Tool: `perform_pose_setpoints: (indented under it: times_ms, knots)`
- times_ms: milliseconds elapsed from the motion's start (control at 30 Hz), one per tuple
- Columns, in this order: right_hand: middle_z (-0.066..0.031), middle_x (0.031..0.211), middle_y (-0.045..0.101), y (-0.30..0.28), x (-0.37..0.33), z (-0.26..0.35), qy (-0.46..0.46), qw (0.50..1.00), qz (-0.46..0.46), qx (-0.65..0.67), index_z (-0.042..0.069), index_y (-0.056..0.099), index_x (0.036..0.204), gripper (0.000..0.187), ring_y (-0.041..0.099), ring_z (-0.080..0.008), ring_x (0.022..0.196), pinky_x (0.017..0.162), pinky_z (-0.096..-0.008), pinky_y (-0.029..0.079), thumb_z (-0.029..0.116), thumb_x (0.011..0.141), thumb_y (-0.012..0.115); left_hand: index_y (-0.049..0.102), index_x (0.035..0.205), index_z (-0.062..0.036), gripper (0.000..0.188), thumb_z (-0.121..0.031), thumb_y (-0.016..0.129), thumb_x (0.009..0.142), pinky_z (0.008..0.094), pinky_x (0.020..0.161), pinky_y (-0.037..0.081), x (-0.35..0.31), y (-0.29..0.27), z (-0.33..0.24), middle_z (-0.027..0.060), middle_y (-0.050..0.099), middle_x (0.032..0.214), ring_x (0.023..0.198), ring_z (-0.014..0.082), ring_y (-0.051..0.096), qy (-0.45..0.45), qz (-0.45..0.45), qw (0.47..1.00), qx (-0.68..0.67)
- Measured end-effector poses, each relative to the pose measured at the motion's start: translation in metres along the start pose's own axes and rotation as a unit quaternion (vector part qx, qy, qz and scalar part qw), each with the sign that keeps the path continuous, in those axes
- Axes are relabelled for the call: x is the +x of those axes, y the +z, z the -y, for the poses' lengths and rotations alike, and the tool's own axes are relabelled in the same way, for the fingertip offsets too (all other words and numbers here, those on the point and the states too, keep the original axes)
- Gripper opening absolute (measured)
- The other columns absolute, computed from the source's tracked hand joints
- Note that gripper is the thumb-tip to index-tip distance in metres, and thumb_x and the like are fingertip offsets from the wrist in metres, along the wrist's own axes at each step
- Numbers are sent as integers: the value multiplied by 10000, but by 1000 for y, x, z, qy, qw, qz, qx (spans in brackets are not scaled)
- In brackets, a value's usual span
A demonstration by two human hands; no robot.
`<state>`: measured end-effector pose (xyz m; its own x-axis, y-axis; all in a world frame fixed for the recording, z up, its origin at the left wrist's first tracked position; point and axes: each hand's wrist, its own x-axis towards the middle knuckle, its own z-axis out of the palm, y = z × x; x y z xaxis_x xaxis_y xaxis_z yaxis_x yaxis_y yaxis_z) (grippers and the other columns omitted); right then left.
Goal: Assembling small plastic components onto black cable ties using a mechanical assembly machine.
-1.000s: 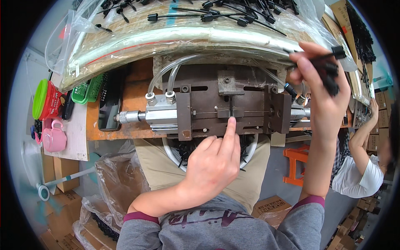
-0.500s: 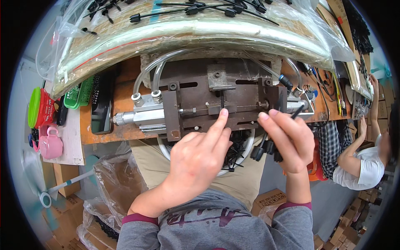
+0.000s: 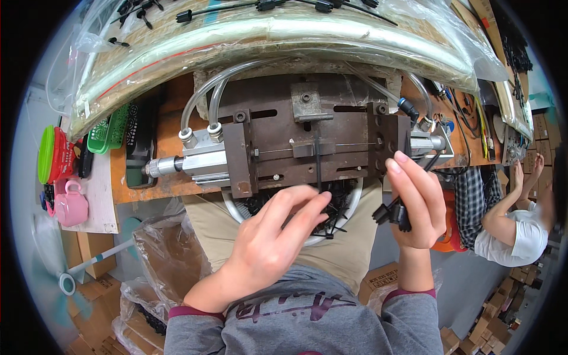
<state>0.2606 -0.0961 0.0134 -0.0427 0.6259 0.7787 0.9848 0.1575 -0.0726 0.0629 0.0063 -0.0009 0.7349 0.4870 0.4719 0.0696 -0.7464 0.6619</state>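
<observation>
In front of me is a dark metal fixture (image 3: 278, 127) with a silver cylinder at each end. A thin black rod (image 3: 319, 163) runs from the fixture's middle block toward me. My left hand (image 3: 266, 239) is at the rod's near end, with thumb and forefinger closed around it. My right hand (image 3: 417, 204), at the fixture's right end, holds several thin black rods. Their black slotted end caps (image 3: 391, 215) stick out below the fingers. Under the fixture, a white-rimmed container (image 3: 356, 207) with many black pieces rests at my lap.
Plastic-covered cardboard (image 3: 284, 41) with more capped rods lies behind the fixture. Clear air hoses (image 3: 201, 97) arch over its left end. A pink cup (image 3: 72, 206) and green basket (image 3: 106, 135) are at left. Another person (image 3: 512, 231) is at right.
My left hand has drawn back toward me from the middle block, its pointing forefinger now bent. The black rod now reaches farther out toward me. My right hand has shifted slightly right.
</observation>
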Motion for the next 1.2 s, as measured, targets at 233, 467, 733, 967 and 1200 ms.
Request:
perform_pose_setpoints:
  times_ms: [233, 467, 733, 967, 1200]
  knots:
    - [-236, 1071, 686, 15, -15, -3, 24, 986, -100, 133, -32, 617, 1036, 326, 668, -271, 694, 567, -296, 533, -85, 743, 751, 693, 989, 5, 293, -58, 779, 716, 269, 590, 507, 9, 7, 4, 174, 635, 1263, 645, 160, 642, 41, 54, 978, 199]
    - [-143, 1053, 690, -2, -8, 10, 27, 999, -13, 14, -1, 711, 1017, 374, 634, -196, 638, 525, -262, 491, 3, 667, 841, 698, 990, -8, 308, -100, 793, 712, 260, 570, 482, 14, 3, 8, 153, 655, 1236, 612, 162, 625, 35, 57, 980, 188]
    - [-149, 1047, 662, 6, -9, 25, -52, 998, 47, 8, -51, 729, 1041, 387, 611, -188, 668, 577, -262, 519, 18, 660, 728, 698, 1036, 17, 406, -68, 869, 678, 301, 682, 572, 12, -7, -13, 153, 701, 1033, 797, 210, 698, -18, 21, 975, -221]
    - [-184, 1084, 682, 7, -6, 20, 24, 999, 30, 26, -71, 710, 1048, 323, 676, -251, 788, 680, -313, 571, -28, 728, 694, 700, 1029, 28, 399, 1, 836, 655, 306, 683, 546, 6, -10, -5, 112, 658, 946, 807, 219, 659, 4, -12, 999, -38]
    - [-333, 1148, 606, 11, -27, 12, 90, 986, -34, 138, 11, 408, 1096, 240, 692, -280, 746, 709, -354, 595, -63, 936, 571, 695, 981, 15, 315, -51, 775, 684, 337, 747, 560, 5, 11, 11, 197, 635, 1247, 835, 252, 685, 57, 23, 985, 164]
